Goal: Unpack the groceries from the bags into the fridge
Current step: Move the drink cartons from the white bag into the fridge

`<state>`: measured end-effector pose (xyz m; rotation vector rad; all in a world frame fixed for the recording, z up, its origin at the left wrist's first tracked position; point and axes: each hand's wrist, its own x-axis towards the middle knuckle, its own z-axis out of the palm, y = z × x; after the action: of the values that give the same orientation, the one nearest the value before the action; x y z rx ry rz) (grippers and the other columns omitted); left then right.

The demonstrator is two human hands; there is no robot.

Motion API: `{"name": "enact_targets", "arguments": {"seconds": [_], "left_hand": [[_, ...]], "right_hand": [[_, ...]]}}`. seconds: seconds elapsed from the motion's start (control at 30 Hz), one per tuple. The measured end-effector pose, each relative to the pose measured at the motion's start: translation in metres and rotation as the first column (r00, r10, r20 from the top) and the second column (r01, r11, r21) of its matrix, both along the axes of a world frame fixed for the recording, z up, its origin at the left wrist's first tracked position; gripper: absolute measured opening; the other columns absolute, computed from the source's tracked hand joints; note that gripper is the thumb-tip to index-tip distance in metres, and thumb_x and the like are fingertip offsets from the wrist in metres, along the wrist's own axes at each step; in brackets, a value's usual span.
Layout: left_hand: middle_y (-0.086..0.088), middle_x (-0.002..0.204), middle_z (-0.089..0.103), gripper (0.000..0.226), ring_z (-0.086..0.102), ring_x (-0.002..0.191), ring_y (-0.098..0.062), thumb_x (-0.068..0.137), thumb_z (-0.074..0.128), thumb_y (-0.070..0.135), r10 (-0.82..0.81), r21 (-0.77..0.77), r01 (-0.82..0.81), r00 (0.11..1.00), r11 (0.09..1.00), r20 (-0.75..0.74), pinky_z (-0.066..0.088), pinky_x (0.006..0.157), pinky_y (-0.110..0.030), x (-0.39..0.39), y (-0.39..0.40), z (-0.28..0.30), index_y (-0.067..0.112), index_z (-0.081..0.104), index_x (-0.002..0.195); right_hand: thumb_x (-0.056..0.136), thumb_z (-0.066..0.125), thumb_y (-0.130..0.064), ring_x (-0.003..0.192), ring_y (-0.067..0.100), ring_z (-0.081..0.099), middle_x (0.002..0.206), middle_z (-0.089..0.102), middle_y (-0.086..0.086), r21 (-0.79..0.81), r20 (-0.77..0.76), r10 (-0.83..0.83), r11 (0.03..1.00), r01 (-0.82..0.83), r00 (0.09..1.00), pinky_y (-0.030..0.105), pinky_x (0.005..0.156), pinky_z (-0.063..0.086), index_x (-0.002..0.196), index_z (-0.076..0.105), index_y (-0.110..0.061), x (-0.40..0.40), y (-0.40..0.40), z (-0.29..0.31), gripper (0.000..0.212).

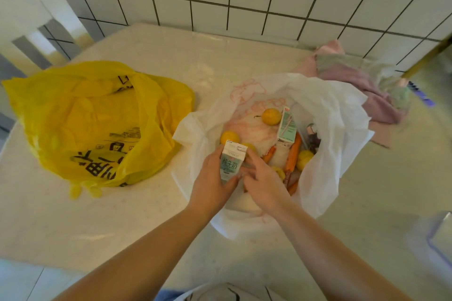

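I'm lifting a milk carton (pixel 231 161) out of the white bag (pixel 330 129), my left hand (pixel 211 183) gripping it, my right hand (pixel 263 179) touching it, fingers loosely spread. Next, I'm carrying it fridgeward.

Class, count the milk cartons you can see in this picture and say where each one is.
2. One milk carton is gripped by the left hand over the white bag; the second carton lies inside that bag. More may be hidden.

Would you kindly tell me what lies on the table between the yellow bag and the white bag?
Head view: only bare table between yellow bag and white bag.
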<state>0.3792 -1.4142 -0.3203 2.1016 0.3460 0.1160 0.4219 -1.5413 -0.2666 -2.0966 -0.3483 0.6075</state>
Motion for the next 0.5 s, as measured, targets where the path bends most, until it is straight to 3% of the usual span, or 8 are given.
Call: {"name": "enact_targets", "arguments": {"seconds": [0.07, 0.13, 0.2, 0.37, 0.43, 0.5], "left_hand": [[0.011, 0.122, 0.052, 0.062, 0.05, 0.113, -0.005, 0.077, 0.069, 0.047, 0.04, -0.024, -0.04, 0.999, 0.999, 0.003, 0.048, 0.088, -0.024, 0.005, 0.0, -0.003, 0.033, 0.042, 0.131], [0.011, 0.12, 0.048, 0.061, 0.045, 0.107, 0.0, 0.077, 0.072, 0.04, 0.082, -0.002, -0.082, 0.997, 0.997, 0.008, 0.039, 0.082, -0.006, 0.006, -0.002, -0.001, 0.027, 0.044, 0.13], [0.011, 0.118, 0.045, 0.061, 0.041, 0.103, 0.002, 0.077, 0.073, 0.036, 0.121, 0.0, -0.121, 0.993, 0.993, 0.012, 0.034, 0.077, -0.001, 0.006, -0.004, 0.001, 0.024, 0.044, 0.13], [0.015, 0.112, 0.046, 0.057, 0.048, 0.105, -0.002, 0.075, 0.074, 0.039, 0.183, -0.058, -0.181, 0.983, 0.982, 0.021, 0.039, 0.079, -0.007, 0.007, -0.004, 0.001, 0.031, 0.045, 0.123], [0.018, 0.108, 0.048, 0.052, 0.05, 0.101, 0.001, 0.075, 0.074, 0.041, 0.193, -0.083, -0.19, 0.981, 0.978, 0.031, 0.041, 0.079, -0.009, 0.008, -0.001, 0.008, 0.038, 0.045, 0.117], [0.022, 0.107, 0.051, 0.05, 0.052, 0.1, 0.006, 0.075, 0.074, 0.039, 0.173, -0.106, -0.166, 0.983, 0.98, 0.06, 0.044, 0.079, -0.01, 0.014, 0.006, 0.019, 0.041, 0.045, 0.116]], "right_hand": [[0.091, 0.045, -0.003, 0.114, 0.014, 0.056, 0.126, 0.058, -0.004, 0.04, -0.043, -0.035, 0.999, 0.036, 0.998, 0.034, 0.093, 0.048, 0.14, 0.036, -0.029, 0.004, 0.0, 0.0, 0.057], [0.091, 0.046, -0.001, 0.114, 0.015, 0.056, 0.122, 0.058, -0.005, 0.067, -0.076, -0.06, 0.996, 0.065, 0.995, 0.037, 0.092, 0.049, 0.136, 0.041, -0.028, 0.009, 0.0, -0.003, 0.053], [0.092, 0.047, -0.002, 0.113, 0.013, 0.056, 0.12, 0.057, -0.006, 0.066, -0.116, -0.094, 0.993, 0.102, 0.989, 0.038, 0.093, 0.049, 0.136, 0.041, -0.027, 0.012, -0.001, -0.008, 0.052], [0.094, 0.047, -0.007, 0.101, 0.01, 0.059, 0.115, 0.06, -0.005, 0.067, -0.179, -0.133, 0.987, 0.147, 0.975, 0.033, 0.078, 0.053, 0.128, 0.048, -0.03, 0.015, -0.005, -0.017, 0.041], [0.094, 0.049, -0.01, 0.098, 0.007, 0.06, 0.109, 0.063, -0.008, 0.097, -0.197, -0.118, 0.986, 0.139, 0.973, 0.034, 0.08, 0.054, 0.124, 0.05, -0.034, 0.018, -0.007, -0.015, 0.038], [0.095, 0.049, -0.012, 0.1, 0.003, 0.059, 0.108, 0.063, -0.012, 0.115, -0.162, -0.075, 0.989, 0.094, 0.984, 0.023, 0.078, 0.053, 0.12, 0.054, -0.035, 0.028, -0.011, -0.006, 0.034]]}}
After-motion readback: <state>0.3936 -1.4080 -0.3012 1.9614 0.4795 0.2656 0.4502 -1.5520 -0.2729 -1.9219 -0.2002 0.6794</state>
